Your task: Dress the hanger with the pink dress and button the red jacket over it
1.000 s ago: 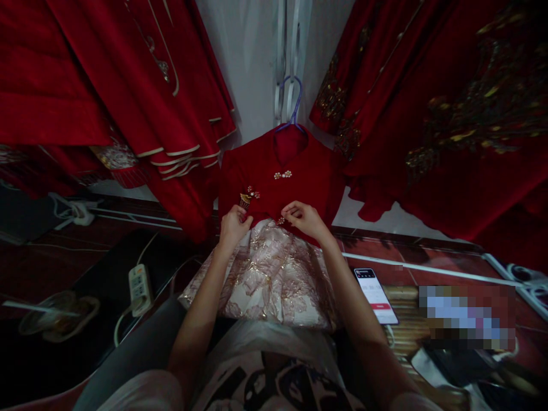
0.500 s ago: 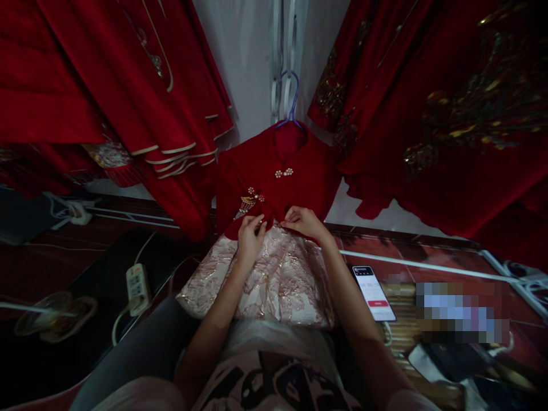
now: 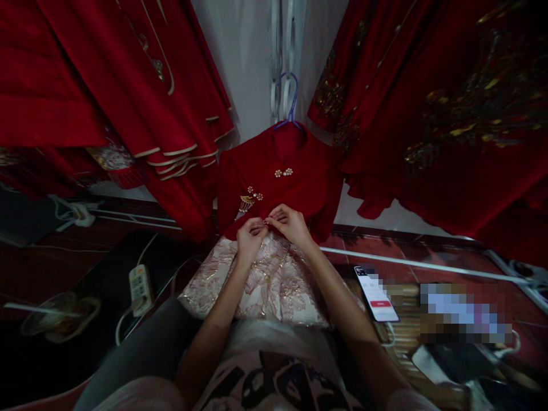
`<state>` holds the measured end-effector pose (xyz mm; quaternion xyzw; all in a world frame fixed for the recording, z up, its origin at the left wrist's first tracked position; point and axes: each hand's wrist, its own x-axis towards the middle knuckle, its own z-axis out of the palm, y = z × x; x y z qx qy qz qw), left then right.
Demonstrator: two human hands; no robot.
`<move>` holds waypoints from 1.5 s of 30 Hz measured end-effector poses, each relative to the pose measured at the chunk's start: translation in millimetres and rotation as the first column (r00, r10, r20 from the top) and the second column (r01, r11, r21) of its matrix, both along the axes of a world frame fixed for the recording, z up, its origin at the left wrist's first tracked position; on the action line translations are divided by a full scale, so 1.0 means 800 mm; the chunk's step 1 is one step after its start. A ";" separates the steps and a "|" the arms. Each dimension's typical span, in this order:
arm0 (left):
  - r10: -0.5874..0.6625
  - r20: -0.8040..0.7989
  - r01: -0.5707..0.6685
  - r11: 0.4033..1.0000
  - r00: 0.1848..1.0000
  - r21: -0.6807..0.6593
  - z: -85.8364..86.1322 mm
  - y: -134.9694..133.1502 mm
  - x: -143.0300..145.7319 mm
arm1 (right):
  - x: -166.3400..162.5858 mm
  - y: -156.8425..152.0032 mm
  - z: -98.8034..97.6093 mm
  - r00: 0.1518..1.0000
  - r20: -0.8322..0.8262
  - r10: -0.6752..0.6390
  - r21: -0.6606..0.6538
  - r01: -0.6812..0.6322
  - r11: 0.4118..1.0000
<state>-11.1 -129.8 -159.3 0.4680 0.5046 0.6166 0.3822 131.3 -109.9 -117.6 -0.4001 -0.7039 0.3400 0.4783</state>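
A small red jacket (image 3: 299, 182) hangs on a purple hanger (image 3: 287, 100) over a pale pink and gold skirt (image 3: 265, 279). It has a pearl clasp (image 3: 283, 172) near the collar and a gold brooch (image 3: 248, 200) lower left. My left hand (image 3: 250, 237) and my right hand (image 3: 289, 224) meet at the jacket's lower front edge. Both pinch a small pearl fastening (image 3: 268, 221) there, fingertips almost touching.
Red embroidered garments (image 3: 428, 114) hang on both sides. A phone (image 3: 375, 294) with a lit screen lies on the floor at the right. A white power strip (image 3: 140, 282) and a plastic cup (image 3: 55, 317) lie at the left.
My left hand moved right from beside the brooch to the middle of the hem. My right hand moved left to meet it. Both now pinch the same spot.
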 end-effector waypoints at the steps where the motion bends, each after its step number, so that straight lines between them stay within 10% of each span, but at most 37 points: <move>1: -0.010 0.027 0.010 1.000 1.000 0.009 0.001 -0.001 0.000 | -0.001 0.001 -0.002 1.000 0.010 -0.015 0.023 0.015 1.000; 45: 0.055 -0.169 -0.043 0.997 0.984 0.071 -0.011 0.004 -0.004 | 0.002 0.000 -0.009 0.990 0.134 0.044 0.129 -0.061 0.990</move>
